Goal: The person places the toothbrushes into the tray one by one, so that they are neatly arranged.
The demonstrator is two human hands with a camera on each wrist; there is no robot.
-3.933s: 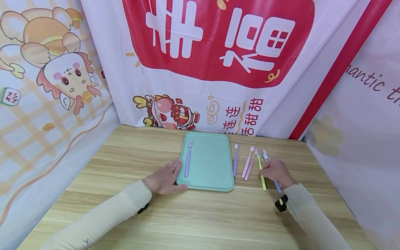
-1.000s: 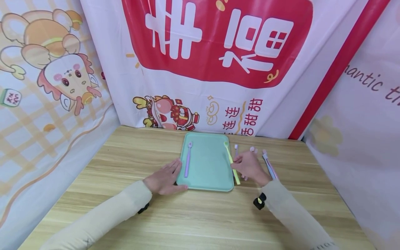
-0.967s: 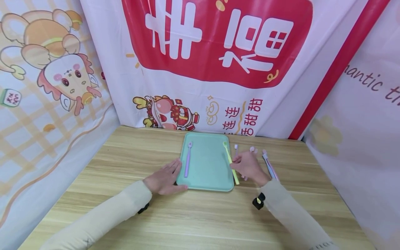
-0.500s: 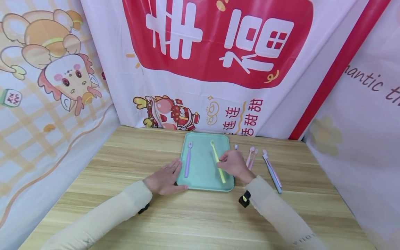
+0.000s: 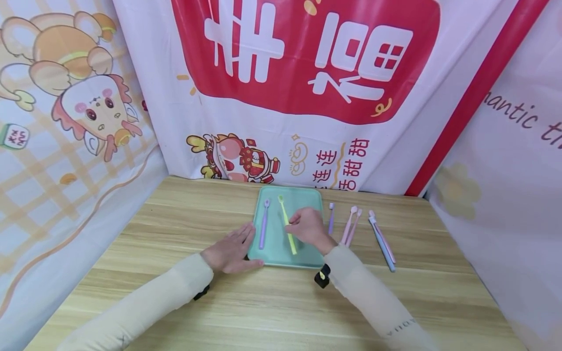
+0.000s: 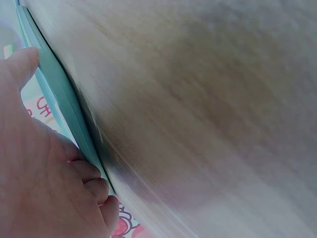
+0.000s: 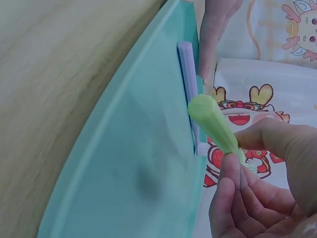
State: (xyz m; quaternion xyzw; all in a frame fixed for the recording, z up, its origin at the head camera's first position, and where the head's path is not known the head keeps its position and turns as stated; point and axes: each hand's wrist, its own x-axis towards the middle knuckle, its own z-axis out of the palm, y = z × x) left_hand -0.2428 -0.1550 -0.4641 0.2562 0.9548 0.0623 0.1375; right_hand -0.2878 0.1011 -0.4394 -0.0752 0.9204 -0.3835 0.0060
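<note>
My right hand [image 5: 309, 227] pinches a yellow-green toothbrush [image 5: 287, 226] by its handle, above the mint-green tray [image 5: 272, 258]. In the right wrist view the handle end of this yellow-green toothbrush [image 7: 213, 119] points toward the camera, gripped between thumb and fingers. A purple toothbrush [image 5: 264, 226] lies on the tray's left side, bristle end toward the back. With fingers extended, my left hand [image 5: 230, 248] rests against the tray's left edge and near corner. The left wrist view shows the left hand [image 6: 54, 163] touching the tray rim [image 6: 64, 94].
Right of the tray on the wooden table [image 5: 263, 307] lie another purple toothbrush [image 5: 331, 219] and two pink toothbrushes [image 5: 348, 225], partly hidden by the right arm. Farther right, a blue toothbrush [image 5: 383, 243] lies against a pink one [image 5: 387, 246]. A printed curtain [image 5: 298, 126] hangs behind the table.
My right hand picked up the yellow-green toothbrush from the right group and carried it left, over the tray, close to the purple one. The left hand has stayed put.
</note>
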